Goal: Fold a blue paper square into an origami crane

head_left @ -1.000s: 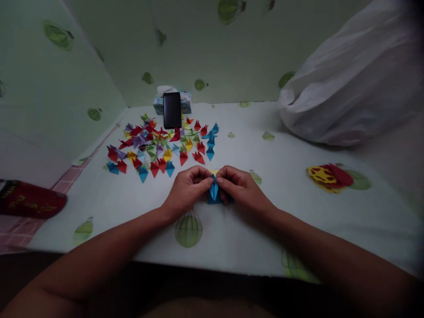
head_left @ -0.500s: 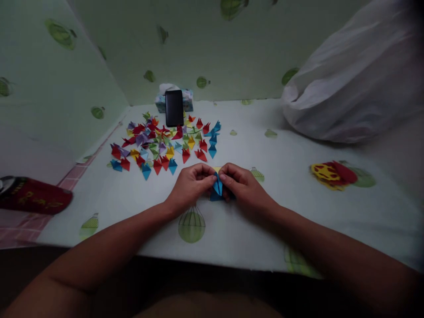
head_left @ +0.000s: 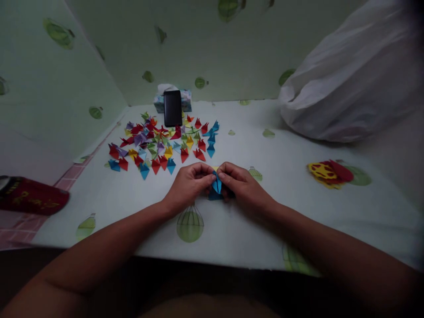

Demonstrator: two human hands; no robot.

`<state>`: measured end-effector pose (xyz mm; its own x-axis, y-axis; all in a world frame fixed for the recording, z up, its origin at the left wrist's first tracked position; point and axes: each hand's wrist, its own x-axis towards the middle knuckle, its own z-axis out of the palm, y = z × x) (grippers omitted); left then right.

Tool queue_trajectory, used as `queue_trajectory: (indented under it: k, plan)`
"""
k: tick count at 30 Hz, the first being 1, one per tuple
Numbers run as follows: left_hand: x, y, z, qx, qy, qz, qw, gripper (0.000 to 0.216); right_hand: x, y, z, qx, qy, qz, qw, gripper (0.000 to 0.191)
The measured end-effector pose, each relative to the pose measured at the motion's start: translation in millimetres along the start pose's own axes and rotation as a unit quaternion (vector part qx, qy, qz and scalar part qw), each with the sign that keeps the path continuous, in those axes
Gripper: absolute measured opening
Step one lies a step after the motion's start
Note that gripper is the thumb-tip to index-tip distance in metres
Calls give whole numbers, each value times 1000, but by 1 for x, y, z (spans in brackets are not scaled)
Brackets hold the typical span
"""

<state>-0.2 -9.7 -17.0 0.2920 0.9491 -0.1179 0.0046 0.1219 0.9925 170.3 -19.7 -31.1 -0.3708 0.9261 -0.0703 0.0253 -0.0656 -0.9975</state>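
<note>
A small folded blue paper piece (head_left: 216,187) rests on the white table cover (head_left: 265,212) at the centre. My left hand (head_left: 188,183) pinches its left side with curled fingers. My right hand (head_left: 241,185) pinches its right side, fingertips meeting those of the left over the fold. A bit of yellow paper (head_left: 215,168) shows just behind my hands. Beyond them lies a spread of several folded paper pieces (head_left: 162,143) in red, blue, yellow, purple and green.
A black phone (head_left: 172,108) leans upright against a tissue box (head_left: 185,100) at the back. A large white plastic bag (head_left: 351,84) fills the back right. Red and yellow paper (head_left: 327,173) lies at the right. A dark red object (head_left: 29,201) sits at the left edge.
Both hands keep pinching the blue paper with only small finger shifts. The view has drifted slightly; nothing else on the table moved.
</note>
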Motion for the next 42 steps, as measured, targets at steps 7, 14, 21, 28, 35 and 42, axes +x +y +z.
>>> queue_trajectory:
  k: [7, 14, 21, 28, 35, 42]
  plan:
    - [0, 0, -1, -3, -1, 21, 1000, 16, -1, -1, 2, 80, 1, 8, 997, 23]
    - [-1, 0, -1, -12, 9, 26, 1000, 16, 1, 0, 1, 116, -14, 13, 993, 22]
    - [-1, -1, -2, -3, 12, 31, 999, 16, 1, -1, -1, 84, -14, 14, 996, 24]
    - [-2, 0, -2, 20, 15, 28, 999, 15, 2, -2, -3, 23, 2, -2, 1000, 26]
    - [-3, 1, 0, 51, 29, 42, 997, 13, 2, -4, -3, -49, 25, -41, 998, 22]
    - [-2, 0, -1, 44, 26, 47, 998, 14, 1, -3, -2, 21, 6, -7, 1000, 25]
